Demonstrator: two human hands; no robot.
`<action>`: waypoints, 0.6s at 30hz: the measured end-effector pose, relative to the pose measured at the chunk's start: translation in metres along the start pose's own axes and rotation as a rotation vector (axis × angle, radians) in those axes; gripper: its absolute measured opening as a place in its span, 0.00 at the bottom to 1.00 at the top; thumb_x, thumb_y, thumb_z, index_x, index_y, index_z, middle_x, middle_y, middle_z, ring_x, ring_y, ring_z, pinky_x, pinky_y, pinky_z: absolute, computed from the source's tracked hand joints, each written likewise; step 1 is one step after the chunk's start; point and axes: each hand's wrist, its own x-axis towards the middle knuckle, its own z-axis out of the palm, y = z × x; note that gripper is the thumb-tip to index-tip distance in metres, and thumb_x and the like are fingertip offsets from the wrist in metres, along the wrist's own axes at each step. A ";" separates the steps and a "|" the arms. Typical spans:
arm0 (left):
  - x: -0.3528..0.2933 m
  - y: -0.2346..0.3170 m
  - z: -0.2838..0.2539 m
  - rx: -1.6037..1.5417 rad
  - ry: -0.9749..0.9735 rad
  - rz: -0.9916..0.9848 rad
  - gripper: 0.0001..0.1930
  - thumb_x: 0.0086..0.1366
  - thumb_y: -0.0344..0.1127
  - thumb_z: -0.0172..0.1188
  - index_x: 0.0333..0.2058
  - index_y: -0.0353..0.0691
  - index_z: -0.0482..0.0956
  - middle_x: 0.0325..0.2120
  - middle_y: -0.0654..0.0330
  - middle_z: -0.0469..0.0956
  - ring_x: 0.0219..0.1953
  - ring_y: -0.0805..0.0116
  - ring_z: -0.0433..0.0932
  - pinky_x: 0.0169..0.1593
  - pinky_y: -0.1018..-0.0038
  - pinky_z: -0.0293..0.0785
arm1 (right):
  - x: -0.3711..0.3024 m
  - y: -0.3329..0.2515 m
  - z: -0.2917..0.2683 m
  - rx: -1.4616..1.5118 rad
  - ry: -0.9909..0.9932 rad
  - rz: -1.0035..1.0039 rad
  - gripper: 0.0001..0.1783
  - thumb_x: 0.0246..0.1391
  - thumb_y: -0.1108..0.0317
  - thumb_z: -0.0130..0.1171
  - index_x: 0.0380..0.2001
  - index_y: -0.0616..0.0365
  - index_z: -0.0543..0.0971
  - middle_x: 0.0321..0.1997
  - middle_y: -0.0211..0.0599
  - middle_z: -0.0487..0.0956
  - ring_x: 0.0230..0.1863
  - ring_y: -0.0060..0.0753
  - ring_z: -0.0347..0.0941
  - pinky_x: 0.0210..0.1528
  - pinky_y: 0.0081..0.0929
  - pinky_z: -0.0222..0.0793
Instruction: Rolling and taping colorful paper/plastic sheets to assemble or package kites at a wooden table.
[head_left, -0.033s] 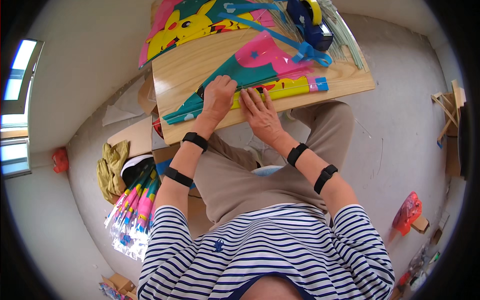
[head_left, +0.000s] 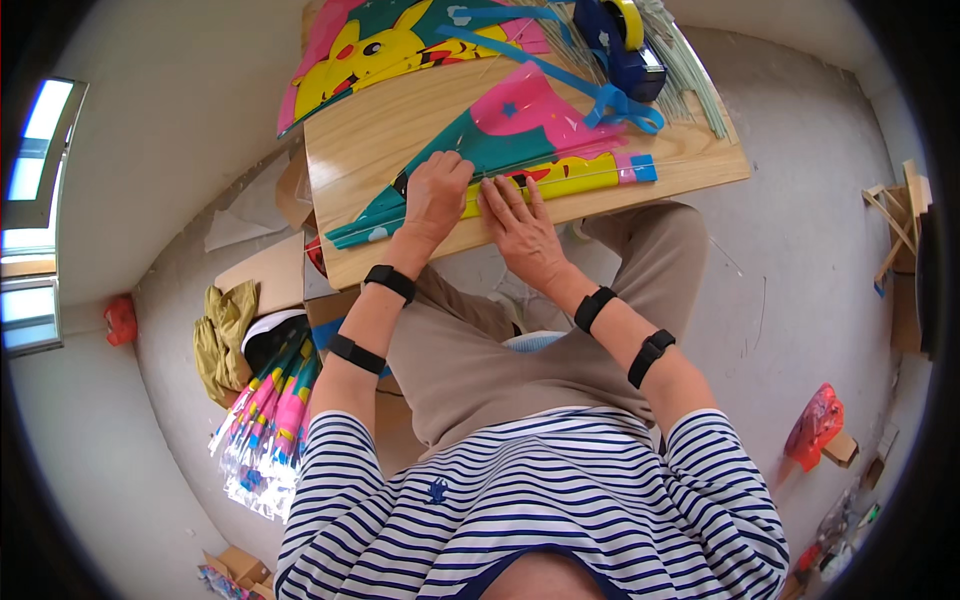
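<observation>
A kite [head_left: 480, 142] of thin teal, pink and yellow plastic film lies part folded on the wooden table [head_left: 370, 135]. Its near side makes a narrow yellow strip with a thin rod along it and a blue end at the right. My left hand [head_left: 437, 195] is closed, its curled fingers gripping the film near the narrow left end. Just right of it, my right hand [head_left: 525, 228] rests on the yellow strip with its fingers stretched out flat. The left fingertips are partly hidden.
Another printed film sheet [head_left: 375, 60] lies at the table's far left. Blue ribbon [head_left: 640, 112], a blue tape dispenser [head_left: 640, 75] and pale thin rods [head_left: 690, 70] are at the far right. Folded kites in shiny film [head_left: 265, 430] hang at the lower left, beside olive cloth [head_left: 225, 340].
</observation>
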 end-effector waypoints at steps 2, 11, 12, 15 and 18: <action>0.000 0.000 -0.001 0.017 -0.017 0.000 0.03 0.57 0.26 0.64 0.29 0.40 0.78 0.29 0.56 0.75 0.35 0.54 0.77 0.37 0.62 0.76 | 0.000 -0.001 -0.001 0.024 0.010 0.010 0.32 0.55 0.71 0.52 0.65 0.66 0.71 0.74 0.45 0.62 0.77 0.48 0.54 0.79 0.60 0.41; -0.002 -0.002 0.005 0.048 -0.002 -0.015 0.04 0.54 0.26 0.60 0.28 0.41 0.75 0.29 0.56 0.74 0.36 0.54 0.77 0.37 0.62 0.76 | 0.000 0.000 -0.001 0.005 0.014 0.001 0.32 0.55 0.69 0.53 0.64 0.66 0.71 0.74 0.46 0.63 0.77 0.48 0.55 0.78 0.62 0.41; -0.001 -0.002 0.005 0.049 -0.004 -0.013 0.04 0.54 0.26 0.60 0.28 0.41 0.75 0.29 0.56 0.74 0.36 0.54 0.77 0.37 0.62 0.76 | 0.000 0.000 -0.001 0.002 0.021 0.004 0.32 0.55 0.69 0.53 0.64 0.66 0.72 0.74 0.46 0.63 0.77 0.48 0.55 0.78 0.62 0.42; -0.001 -0.003 0.006 0.013 0.008 -0.044 0.05 0.54 0.25 0.60 0.29 0.41 0.75 0.29 0.56 0.74 0.36 0.53 0.77 0.37 0.60 0.76 | 0.001 0.000 -0.001 -0.007 0.014 -0.003 0.31 0.55 0.68 0.53 0.64 0.65 0.72 0.74 0.46 0.63 0.77 0.48 0.56 0.78 0.62 0.42; -0.001 -0.003 0.005 0.007 0.009 -0.082 0.04 0.56 0.26 0.60 0.30 0.41 0.75 0.29 0.56 0.74 0.36 0.53 0.77 0.37 0.61 0.76 | 0.001 -0.001 -0.002 -0.002 0.013 -0.005 0.31 0.55 0.69 0.53 0.64 0.65 0.72 0.74 0.46 0.63 0.77 0.48 0.56 0.78 0.62 0.42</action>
